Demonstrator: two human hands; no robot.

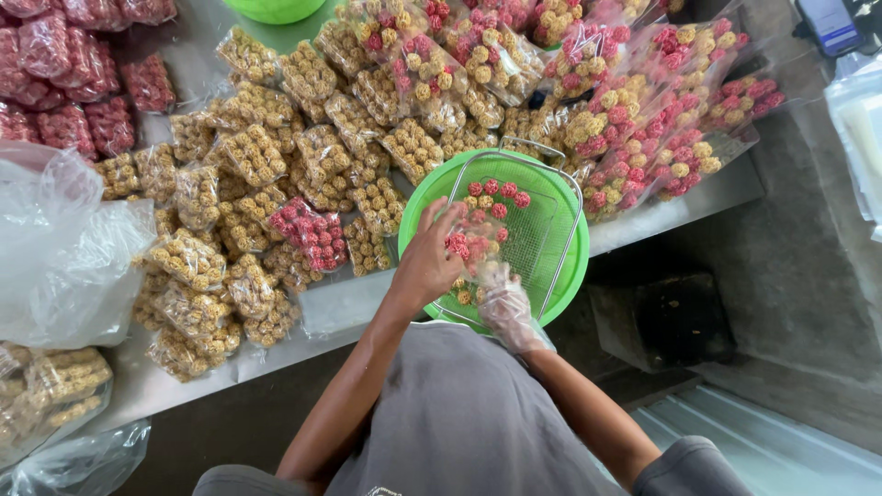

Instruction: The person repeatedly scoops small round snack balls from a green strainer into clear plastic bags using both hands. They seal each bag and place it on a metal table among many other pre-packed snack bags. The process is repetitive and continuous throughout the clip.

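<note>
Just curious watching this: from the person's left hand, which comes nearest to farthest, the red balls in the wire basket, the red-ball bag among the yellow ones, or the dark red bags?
1. Red balls, just right of the left hand.
2. Red-ball bag, to its left.
3. Dark red bags, far top-left corner.

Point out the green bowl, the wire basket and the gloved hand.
green bowl [571, 276]: head view, right rim.
wire basket [542, 230]: head view, mesh floor.
right hand [507, 310]: head view, middle of the plastic glove.
</note>
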